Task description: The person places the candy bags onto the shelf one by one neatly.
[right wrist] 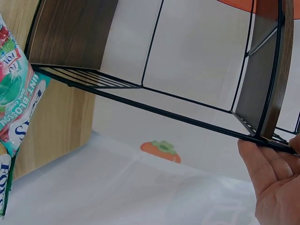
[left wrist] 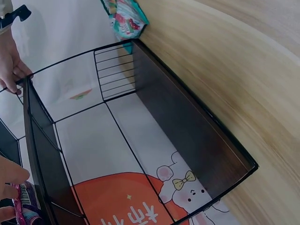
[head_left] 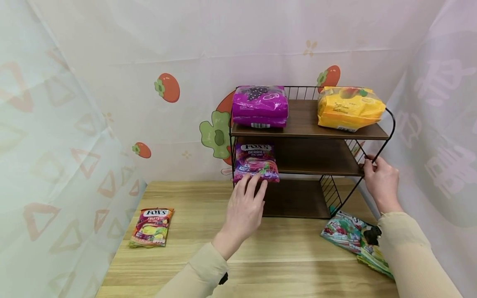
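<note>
A purple Fox's Berries bag (head_left: 256,162) leans at the left end of the rack's middle shelf (head_left: 313,159). The left hand (head_left: 244,207) has its fingertips at the bag's lower front edge, fingers extended and slightly spread. In the left wrist view, that hand's fingers (left wrist: 11,177) show beside the bag (left wrist: 27,204) at the lower left corner. The right hand (head_left: 383,180) grips the rack's black side frame at middle-shelf height. In the right wrist view the hand (right wrist: 276,183) holds the frame (right wrist: 164,111) at the shelf's corner, its thumb partly out of view.
On the top shelf (head_left: 302,120) lie a purple grape bag (head_left: 260,106) and a yellow bag (head_left: 348,108). A Fox's Fruits bag (head_left: 152,227) lies at the table's left. Teal (head_left: 344,231) and green (head_left: 374,258) bags lie by the rack's right foot, near the right sleeve.
</note>
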Demonstrator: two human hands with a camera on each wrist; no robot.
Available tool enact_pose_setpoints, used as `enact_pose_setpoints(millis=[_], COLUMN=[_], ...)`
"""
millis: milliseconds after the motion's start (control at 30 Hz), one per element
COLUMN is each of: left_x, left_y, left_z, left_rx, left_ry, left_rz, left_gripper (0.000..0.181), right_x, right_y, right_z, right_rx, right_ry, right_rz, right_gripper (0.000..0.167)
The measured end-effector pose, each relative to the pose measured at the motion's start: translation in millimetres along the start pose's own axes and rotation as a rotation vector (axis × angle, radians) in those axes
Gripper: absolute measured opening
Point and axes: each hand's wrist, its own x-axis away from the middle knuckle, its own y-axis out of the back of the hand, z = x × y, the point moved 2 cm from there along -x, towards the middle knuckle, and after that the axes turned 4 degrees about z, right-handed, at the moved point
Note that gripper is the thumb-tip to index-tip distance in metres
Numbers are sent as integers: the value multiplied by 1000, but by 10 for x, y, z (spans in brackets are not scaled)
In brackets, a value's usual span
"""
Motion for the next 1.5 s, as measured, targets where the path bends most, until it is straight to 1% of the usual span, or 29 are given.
enact_pose_setpoints(millis=[100,267,400,500,700,833,900,1033,1100,1200,1333,1500], left_x=[-21,-53,-91,-126,-187,-228,-244,-256,-256,-260,-276,-322], left_y=[-22,-57,-79,-91,-140,-187,-212,-250,-262,-274,-274,-245], left_z=[24,59,81,90,87,77,74,80,85,95,120,187], left_rx=[1,-3,-21,-33,-36,-37,-43,-55,-59,-56,-61,-64], left_ry=[-1,-7,-26,-39,-53,-64,-75,-101,-111,-129,-153,-144], left_rz=[-9,-5,-37,-53,-27,-24,-29,-39,-42,-51,-78,-126], left_gripper=[53,49,42,41,42,42,45,59,62,53,43,33], right_x=[0,6,10,9,11,14,16,17,17,16,14,14], right_y=[1,1,4,6,7,6,6,5,4,7,10,1], right_z=[-1,3,11,13,8,16,19,23,22,15,6,15], right_rx=[-4,-4,-1,-3,0,3,3,-1,-5,-9,-7,-17], right_ry=[2,16,21,16,1,-5,-5,4,9,10,3,15], right_rz=[-1,-12,-13,-7,3,5,5,-4,-9,-11,-9,-15], right_gripper=[26,25,25,25,26,27,27,26,26,26,26,26])
